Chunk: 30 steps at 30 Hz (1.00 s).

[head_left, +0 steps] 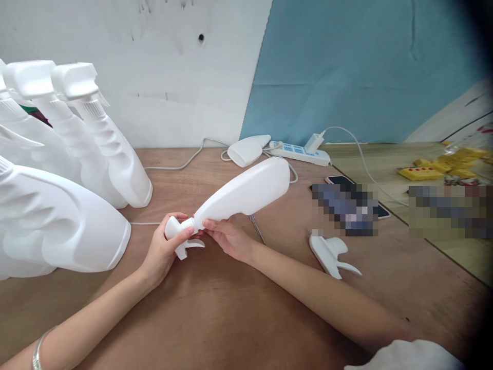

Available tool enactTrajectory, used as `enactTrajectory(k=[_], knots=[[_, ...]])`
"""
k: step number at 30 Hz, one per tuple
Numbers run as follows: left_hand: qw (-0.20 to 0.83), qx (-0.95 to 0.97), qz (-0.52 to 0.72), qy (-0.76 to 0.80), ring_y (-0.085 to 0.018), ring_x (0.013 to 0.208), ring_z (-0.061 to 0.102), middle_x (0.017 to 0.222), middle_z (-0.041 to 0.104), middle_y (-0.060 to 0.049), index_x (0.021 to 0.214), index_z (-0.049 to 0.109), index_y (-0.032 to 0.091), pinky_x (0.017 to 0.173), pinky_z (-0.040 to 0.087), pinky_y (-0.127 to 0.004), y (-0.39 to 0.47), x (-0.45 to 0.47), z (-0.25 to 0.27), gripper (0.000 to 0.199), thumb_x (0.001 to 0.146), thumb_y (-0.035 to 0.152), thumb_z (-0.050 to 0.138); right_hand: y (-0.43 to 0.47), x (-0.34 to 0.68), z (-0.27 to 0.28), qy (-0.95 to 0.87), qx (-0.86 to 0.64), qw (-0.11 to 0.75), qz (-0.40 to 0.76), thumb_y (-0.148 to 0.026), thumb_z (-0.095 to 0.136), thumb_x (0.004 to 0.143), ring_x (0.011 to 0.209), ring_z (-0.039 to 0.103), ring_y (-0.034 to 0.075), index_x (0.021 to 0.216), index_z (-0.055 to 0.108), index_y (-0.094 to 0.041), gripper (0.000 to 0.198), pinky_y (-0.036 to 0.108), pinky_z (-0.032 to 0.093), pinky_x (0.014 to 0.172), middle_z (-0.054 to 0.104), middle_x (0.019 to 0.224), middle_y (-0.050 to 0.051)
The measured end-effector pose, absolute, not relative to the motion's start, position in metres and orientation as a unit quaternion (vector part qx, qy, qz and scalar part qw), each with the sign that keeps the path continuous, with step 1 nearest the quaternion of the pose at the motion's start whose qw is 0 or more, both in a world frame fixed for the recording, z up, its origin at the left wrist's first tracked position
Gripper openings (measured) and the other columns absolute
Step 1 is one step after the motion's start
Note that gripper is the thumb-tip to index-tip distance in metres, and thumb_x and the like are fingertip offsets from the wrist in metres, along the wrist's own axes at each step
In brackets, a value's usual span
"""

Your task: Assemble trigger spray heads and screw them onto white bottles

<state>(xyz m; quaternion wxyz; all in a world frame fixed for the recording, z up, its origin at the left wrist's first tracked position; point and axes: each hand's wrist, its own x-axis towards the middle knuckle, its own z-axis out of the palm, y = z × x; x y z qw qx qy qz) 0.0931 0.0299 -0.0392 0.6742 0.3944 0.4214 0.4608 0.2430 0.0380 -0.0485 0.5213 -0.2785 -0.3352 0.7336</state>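
Note:
A white plastic spray bottle [246, 187] is held tilted above the table, its base up and to the right, its neck down and to the left. At the neck end sits a white trigger sprayer head [174, 227], with its trigger hanging beneath. My left hand [159, 252] is closed around this head, thumb near the collar. Fingers of my right hand [233, 241] pinch the bottle at its neck, right beside the collar. Whether the collar is fully seated on the neck cannot be made out. Another trigger sprayer head [327, 254] lies on the table to the right.
Several white spray bottles [119, 159] with heads stand at the left; one bottle [65, 221] is nearer. Behind lie a white plastic piece [248, 151] and a power strip [298, 152] with cables. A thin metal rod [257, 228], a phone [381, 210] and yellow packets [423, 172] are rightward.

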Motion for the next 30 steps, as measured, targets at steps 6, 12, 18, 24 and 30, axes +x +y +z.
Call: enactTrajectory(k=[6, 12, 18, 24, 30], knots=[[0.695, 0.378, 0.459, 0.404, -0.017, 0.073, 0.063, 0.086, 0.064, -0.005, 0.092, 0.049, 0.015, 0.067, 0.053, -0.03, 0.0317, 0.0924, -0.0403, 0.033, 0.069, 0.03, 0.067, 0.039, 0.2434, -0.0505, -0.336, -0.272, 0.519, 0.738, -0.021, 0.071, 0.063, 0.067, 0.053, 0.012, 0.071, 0.06, -0.017, 0.015, 0.028, 0.043, 0.071, 0.059, 0.069, -0.002], [0.699, 0.368, 0.454, 0.411, -0.018, 0.071, 0.063, 0.082, 0.064, -0.004, 0.091, 0.048, 0.016, 0.063, 0.054, -0.031, 0.0326, 0.0929, -0.0388, 0.033, 0.069, 0.031, 0.067, 0.039, 0.2439, -0.0494, -0.339, -0.266, 0.519, 0.739, -0.021, 0.071, 0.063, 0.066, 0.054, 0.011, 0.073, 0.061, -0.017, 0.015, 0.028, 0.043, 0.07, 0.06, 0.07, -0.002], [0.679, 0.362, 0.461, 0.441, -0.015, 0.063, 0.061, 0.072, 0.061, 0.001, 0.094, 0.046, 0.019, 0.064, 0.053, -0.03, 0.0301, 0.0939, -0.0337, 0.049, 0.056, 0.026, 0.076, 0.0388, 0.2441, -0.0483, -0.335, -0.259, 0.517, 0.744, -0.019, 0.07, 0.063, 0.071, 0.057, 0.013, 0.077, 0.061, -0.018, 0.017, 0.028, 0.044, 0.073, 0.062, 0.073, -0.001], [0.665, 0.373, 0.471, 0.443, -0.015, 0.07, 0.061, 0.077, 0.061, 0.001, 0.092, 0.047, 0.018, 0.067, 0.05, -0.027, 0.0282, 0.0956, -0.0338, 0.048, 0.055, 0.026, 0.077, 0.0392, 0.2438, -0.0474, -0.342, -0.269, 0.516, 0.738, -0.022, 0.071, 0.063, 0.07, 0.057, 0.013, 0.075, 0.061, -0.018, 0.017, 0.029, 0.044, 0.073, 0.062, 0.073, -0.002], [0.678, 0.388, 0.461, 0.421, -0.013, 0.072, 0.059, 0.076, 0.062, -0.001, 0.081, 0.046, 0.017, 0.065, 0.048, -0.022, 0.0283, 0.0921, -0.0366, 0.038, 0.058, 0.024, 0.075, 0.0387, 0.2432, -0.0476, -0.349, -0.28, 0.518, 0.729, -0.024, 0.071, 0.063, 0.075, 0.057, 0.014, 0.079, 0.063, -0.018, 0.019, 0.03, 0.044, 0.076, 0.063, 0.076, 0.0]])
